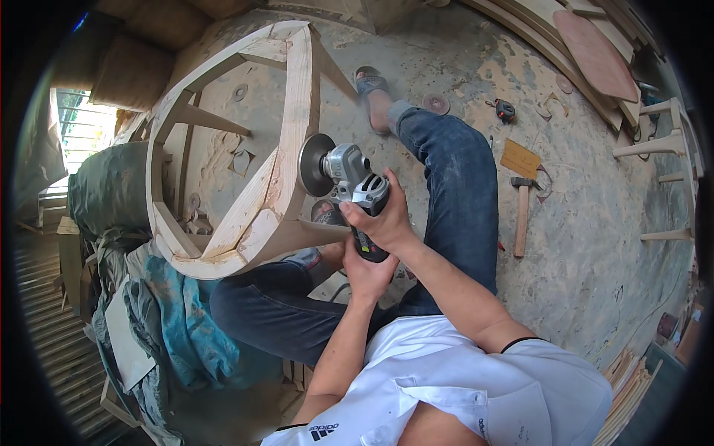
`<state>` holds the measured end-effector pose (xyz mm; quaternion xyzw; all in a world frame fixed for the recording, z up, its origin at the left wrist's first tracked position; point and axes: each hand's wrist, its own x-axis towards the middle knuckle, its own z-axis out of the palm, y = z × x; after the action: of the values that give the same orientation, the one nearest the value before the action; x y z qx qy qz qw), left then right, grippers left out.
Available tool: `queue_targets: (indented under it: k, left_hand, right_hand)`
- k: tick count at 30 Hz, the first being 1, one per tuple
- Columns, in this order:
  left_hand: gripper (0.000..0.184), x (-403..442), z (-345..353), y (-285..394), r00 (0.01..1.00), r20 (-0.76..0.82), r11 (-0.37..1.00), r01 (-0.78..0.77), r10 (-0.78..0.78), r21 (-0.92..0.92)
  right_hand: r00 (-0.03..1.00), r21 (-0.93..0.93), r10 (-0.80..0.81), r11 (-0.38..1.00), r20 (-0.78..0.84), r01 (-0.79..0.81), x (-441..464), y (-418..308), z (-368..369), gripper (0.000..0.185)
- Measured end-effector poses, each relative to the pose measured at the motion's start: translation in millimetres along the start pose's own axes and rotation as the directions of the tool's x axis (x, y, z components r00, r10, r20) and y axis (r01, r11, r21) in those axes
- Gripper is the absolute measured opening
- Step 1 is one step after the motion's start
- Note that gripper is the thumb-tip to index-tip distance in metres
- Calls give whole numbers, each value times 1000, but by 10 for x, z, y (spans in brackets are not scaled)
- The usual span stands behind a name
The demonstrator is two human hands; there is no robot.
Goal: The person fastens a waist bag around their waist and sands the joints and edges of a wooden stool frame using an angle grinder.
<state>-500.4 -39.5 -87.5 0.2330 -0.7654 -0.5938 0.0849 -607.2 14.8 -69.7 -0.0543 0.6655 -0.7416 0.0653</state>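
Angle grinder (363, 192) is sitting between my two hands, its disc (315, 165) meeting the near edge of the pale wooden frame (299, 111) in my view (whether it is touching, I cannot tell). My right hand (388, 213) is wrapping its fingers around the body and my left hand (370, 273) is curling its own around the rear end, presumably sharing the weight. The frame is standing on edge beside my bent left leg (275, 316), perhaps for bracing. Farther right, a hammer (522, 215) and a tape measure (506, 111) are lying on the floor (573, 245).

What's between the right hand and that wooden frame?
In the head view, the angle grinder's metal front and round disc lie between the right hand and wooden frame.
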Motion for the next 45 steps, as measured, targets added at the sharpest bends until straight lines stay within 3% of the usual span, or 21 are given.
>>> queue_targets:
  k: [4, 6, 9, 12, 15, 19, 23, 24, 27, 28, 31, 33, 38, 42, 45]
  left_hand:
    - [66, -21, 7, 3, 998, 10, 998, 54, -54, 39]
    - [64, -26, 29, 62, 996, 29, 993, 78, -81, 86]
    - [63, 39, 7, 170, 997, 49, 986, 52, -61, 156]
    - [68, 67, -41, 123, 999, 30, 997, 37, -39, 74]
    - [69, 122, -71, 92, 999, -13, 996, -35, 36, 84]
    - [69, 93, -64, 51, 1000, -5, 995, -19, 20, 100]
    - [67, 50, -1, 4, 997, 15, 991, 70, -72, 111]
    - [65, 36, 4, 31, 997, 28, 989, 66, -70, 129]
    - [57, 112, 6, 124, 999, 30, 993, 16, -20, 117]
    - [55, 149, 23, 196, 1000, 4, 996, -6, 6, 87]
    - [54, 212, 45, 259, 1000, -18, 1000, -24, 24, -3]
    - [56, 226, 54, 231, 1000, -1, 999, -30, 30, -27]
    - [60, 171, 96, 131, 1000, -9, 996, 13, -12, 87]
    - [59, 131, 96, 130, 994, 47, 989, 91, -97, 119]
    - [55, 173, 9, 229, 998, 43, 971, 24, -35, 237]
  right_hand:
    - [999, 67, 34, 997, 4, -34, 1, -18, -26, 73]
    - [990, 239, 130, 961, 46, -137, 24, -70, -89, 69]
    - [991, 338, 135, 932, 17, -132, 33, -188, -103, 68]
    - [999, 110, 41, 993, -14, -40, 60, -169, -76, 76]
    - [998, 31, 58, 998, 11, -58, 90, -75, 34, 97]
    - [994, 88, 107, 990, 16, -108, 69, -41, 14, 80]
    - [960, 275, 261, 920, 104, -280, 61, -125, -78, 72]
    - [987, 209, 158, 965, 9, -157, 73, 0, -70, 60]
    - [993, 107, 1, 994, -114, 11, 117, 91, -60, 59]
    - [983, 317, 186, 932, 4, -178, 121, -283, -90, 65]
    - [997, 168, 68, 983, 37, -74, 269, -277, -73, 67]
    - [996, 185, 85, 979, 28, -88, 252, -293, -55, 65]
    - [998, 126, 63, 990, -21, -60, 245, -52, -61, 65]
    - [982, 213, 184, 962, -46, -170, 254, 79, -93, 67]
    - [978, 317, 195, 934, -69, -164, 215, 102, -92, 65]
